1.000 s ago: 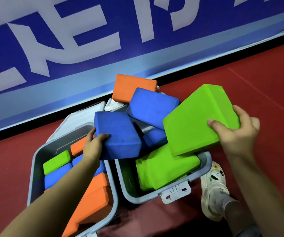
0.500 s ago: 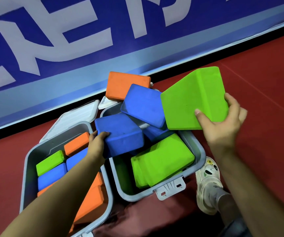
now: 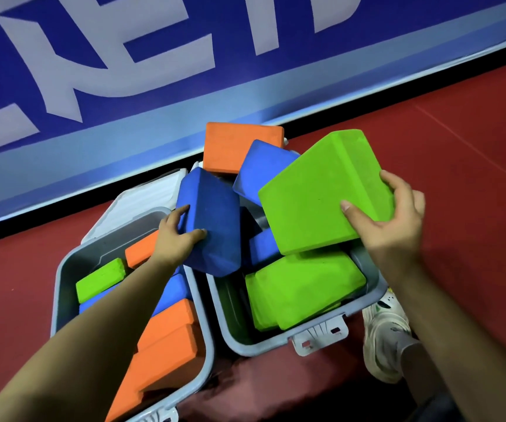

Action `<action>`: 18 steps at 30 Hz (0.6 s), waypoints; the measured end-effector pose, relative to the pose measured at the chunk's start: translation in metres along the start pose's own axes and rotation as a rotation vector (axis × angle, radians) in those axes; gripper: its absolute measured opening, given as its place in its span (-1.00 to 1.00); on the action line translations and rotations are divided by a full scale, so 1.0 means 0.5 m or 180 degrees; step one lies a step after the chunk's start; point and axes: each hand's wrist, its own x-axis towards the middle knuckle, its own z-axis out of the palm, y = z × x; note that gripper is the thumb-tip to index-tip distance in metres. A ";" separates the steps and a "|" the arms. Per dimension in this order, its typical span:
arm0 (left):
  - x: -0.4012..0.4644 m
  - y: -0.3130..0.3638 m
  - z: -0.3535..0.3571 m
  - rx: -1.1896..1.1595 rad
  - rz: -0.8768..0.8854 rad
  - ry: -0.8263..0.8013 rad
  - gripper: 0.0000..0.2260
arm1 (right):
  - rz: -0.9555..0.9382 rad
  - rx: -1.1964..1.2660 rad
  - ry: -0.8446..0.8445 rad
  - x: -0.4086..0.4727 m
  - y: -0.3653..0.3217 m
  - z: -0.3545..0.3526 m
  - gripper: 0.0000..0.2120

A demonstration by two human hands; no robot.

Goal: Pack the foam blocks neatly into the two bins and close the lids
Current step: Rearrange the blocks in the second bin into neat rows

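The big green block is up in the air above the right bin, tilted, its broad face turned toward the camera and its long axis running from lower left up to upper right. The right hand grips its near right corner, thumb lying across the broad face, fingers curled round the far edge. Over on the other side, the left hand holds a blue block standing on end, long axis near upright and leaning a little left, hovering over the gap between the two bins; the thumb presses the front face, the fingers wrap the left side. Behind them a second blue block and an orange block are piled at the back of the right bin, the orange one highest. Inside that bin, green blocks lie stacked flat. The left bin holds a small green block, orange blocks near the front, and blue ones partly hidden under the forearm. Its white lid lies open behind it. Both bins sit on the red floor, against a blue banner, with a white shoe just beside the right bin.
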 end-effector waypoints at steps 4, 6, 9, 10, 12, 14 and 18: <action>0.006 -0.069 0.045 -0.0088 -0.0184 0.0106 -0.38 | -0.0271 -0.0206 0.0063 -0.009 -0.012 0.018 -0.35; 0.013 -0.098 0.055 -0.0177 -0.0242 0.0145 -0.35 | -0.0385 -0.0329 0.0060 -0.012 -0.016 0.027 -0.37; 0.041 -0.117 0.039 -0.0273 -0.0394 0.0072 -0.31 | -0.0523 -0.0442 -0.0090 -0.018 -0.014 0.036 -0.38; 0.048 -0.119 0.032 -0.0137 -0.0443 0.0019 -0.31 | -0.0548 -0.0464 -0.0148 -0.021 -0.012 0.038 -0.38; 0.054 -0.121 0.021 0.0160 -0.0516 -0.0016 -0.32 | -0.0570 -0.0495 -0.0260 -0.026 -0.010 0.042 -0.37; 0.040 -0.112 0.024 0.0388 -0.0524 -0.0026 -0.33 | -0.0616 -0.0528 -0.0357 -0.030 -0.010 0.045 -0.37; -0.033 -0.064 0.055 0.1458 -0.0156 0.0732 -0.45 | -0.0689 -0.0524 -0.0452 -0.029 -0.013 0.049 -0.39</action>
